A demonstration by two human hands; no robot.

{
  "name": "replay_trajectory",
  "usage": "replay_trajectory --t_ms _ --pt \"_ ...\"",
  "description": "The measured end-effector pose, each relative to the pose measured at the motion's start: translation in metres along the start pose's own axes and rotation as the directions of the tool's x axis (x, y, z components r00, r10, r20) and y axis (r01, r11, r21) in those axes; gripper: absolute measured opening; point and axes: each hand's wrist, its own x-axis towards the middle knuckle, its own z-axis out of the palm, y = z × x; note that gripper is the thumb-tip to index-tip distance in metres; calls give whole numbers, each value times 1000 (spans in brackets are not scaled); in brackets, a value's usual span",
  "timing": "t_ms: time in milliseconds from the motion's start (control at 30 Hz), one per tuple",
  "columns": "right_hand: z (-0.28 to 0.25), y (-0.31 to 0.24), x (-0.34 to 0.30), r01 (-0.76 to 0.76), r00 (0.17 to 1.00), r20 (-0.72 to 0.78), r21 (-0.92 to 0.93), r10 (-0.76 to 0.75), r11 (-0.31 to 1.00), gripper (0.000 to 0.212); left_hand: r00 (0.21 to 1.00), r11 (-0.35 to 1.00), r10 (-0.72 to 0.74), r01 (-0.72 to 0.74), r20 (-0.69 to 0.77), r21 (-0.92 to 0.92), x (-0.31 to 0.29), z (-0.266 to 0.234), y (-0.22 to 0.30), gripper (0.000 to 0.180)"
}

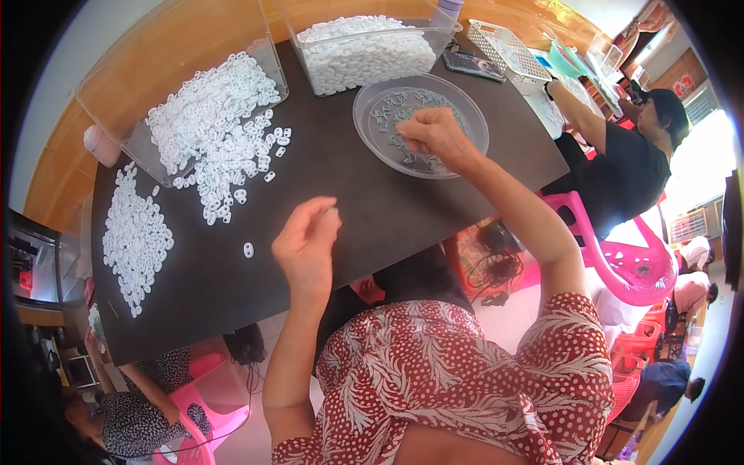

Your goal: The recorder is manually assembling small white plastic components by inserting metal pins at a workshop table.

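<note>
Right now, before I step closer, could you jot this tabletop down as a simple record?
Surface: dark tabletop
Left hand: above the tabletop, fingers bent; something pale shows near their ends, too small to identify
Right hand: over a round clear dish, fingers curled, contents hidden
In dish: small grey pieces
Left clear bin: white two-holed pieces spilling out
Right clear bin: heaped with similar white pieces
Far left: separate white pile
Alone: one white piece
Beyond dish: phone, white basket

Workshop, bins (186, 53) of white parts (213, 108)
</note>
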Motion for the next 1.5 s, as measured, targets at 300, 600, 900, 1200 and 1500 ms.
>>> replay_trajectory --t_ms 300,600,900,1200,1500 --pt "5 -17 -13 -27 997 -68 125 36 992 28 989 924 35 -87 142 373 71 74 -4 19" --pt "7 -14 -18 -8 994 -103 330 44 944 23 974 951 -21 -51 225 306 94 98 -18 10" --pt "12 -3 -15 -25 992 -106 388 71 921 17 964 959 -146 83 222 271 98 98 -6 3" --pt "3 -7 -15 64 994 -98 265 -39 962 11 922 948 -285 231 260 219 103 98 5 3" --pt "8 -9 -17 157 982 -145 242 -124 958 10 879 928 -373 343 298 147 108 90 7 5"
